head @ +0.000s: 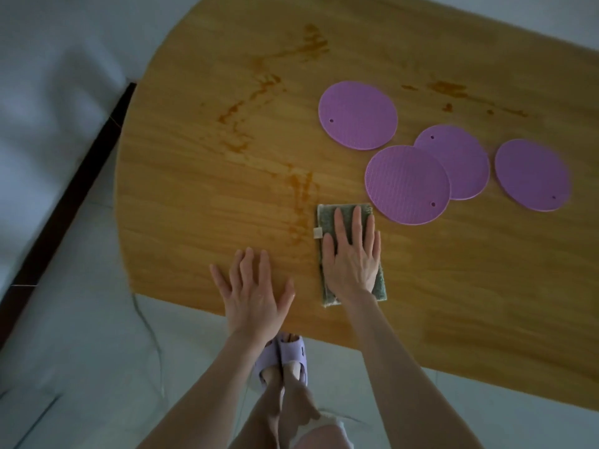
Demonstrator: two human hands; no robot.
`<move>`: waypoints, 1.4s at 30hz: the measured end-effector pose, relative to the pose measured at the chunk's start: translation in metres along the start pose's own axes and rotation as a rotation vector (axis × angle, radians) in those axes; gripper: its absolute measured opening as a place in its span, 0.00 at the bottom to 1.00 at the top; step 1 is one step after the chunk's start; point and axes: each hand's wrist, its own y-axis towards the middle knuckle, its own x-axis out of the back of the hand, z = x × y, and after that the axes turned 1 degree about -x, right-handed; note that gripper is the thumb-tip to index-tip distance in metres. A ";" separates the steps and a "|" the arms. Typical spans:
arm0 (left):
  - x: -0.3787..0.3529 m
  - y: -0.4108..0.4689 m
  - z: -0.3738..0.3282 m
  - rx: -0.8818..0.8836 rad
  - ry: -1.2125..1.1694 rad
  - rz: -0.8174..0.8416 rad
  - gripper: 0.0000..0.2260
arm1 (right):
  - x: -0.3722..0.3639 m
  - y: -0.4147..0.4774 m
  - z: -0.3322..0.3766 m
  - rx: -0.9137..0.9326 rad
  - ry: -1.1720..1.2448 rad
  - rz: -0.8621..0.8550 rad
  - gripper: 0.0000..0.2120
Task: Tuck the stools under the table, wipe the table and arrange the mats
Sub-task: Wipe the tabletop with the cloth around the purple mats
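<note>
Two hands lie spread flat near the surface's (181, 196) front edge: right hand (351, 259) pressing a green cloth (343, 218), left hand (252, 293) bare beside it.

head view, steeply downward, close over table (194, 196) edge; floor (81, 351) below

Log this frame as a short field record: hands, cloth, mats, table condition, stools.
left hand: flat on the bare table, palm down, holding nothing
right hand: flat, pressing on the cloth
cloth: green, folded, near the table's front edge
mats: four round purple ones; two overlap, two lie apart
stains: brown streaks left of the cloth and beyond the mats
wiping: unfinished
mat arranging: not done
stools: none in view
</note>
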 end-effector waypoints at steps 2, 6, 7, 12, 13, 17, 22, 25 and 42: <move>0.003 0.001 0.000 0.008 -0.025 -0.019 0.29 | 0.002 0.018 0.016 -0.054 0.025 0.038 0.26; 0.008 0.004 0.012 0.076 -0.026 -0.042 0.29 | -0.005 0.009 0.049 0.118 0.013 0.041 0.26; 0.010 0.006 0.018 0.087 -0.020 -0.035 0.30 | -0.005 0.004 0.048 0.156 0.012 0.031 0.27; 0.019 0.024 0.052 0.087 0.014 -0.024 0.31 | 0.001 0.007 0.028 0.174 -0.008 0.050 0.29; 0.022 0.029 0.059 0.088 0.016 -0.026 0.31 | 0.002 0.013 0.029 0.151 -0.021 0.051 0.29; 0.035 0.052 0.086 0.066 0.066 -0.012 0.32 | 0.002 0.045 0.063 0.034 -0.011 0.053 0.27; 0.045 0.083 0.116 0.044 0.067 0.028 0.33 | -0.017 0.017 0.108 0.207 0.024 0.025 0.26; 0.050 0.101 0.130 0.002 0.054 0.050 0.33 | -0.020 -0.003 0.099 0.178 0.012 0.000 0.26; 0.050 0.114 0.145 -0.089 0.071 0.132 0.33 | -0.020 0.036 0.148 -0.032 -0.002 -0.041 0.28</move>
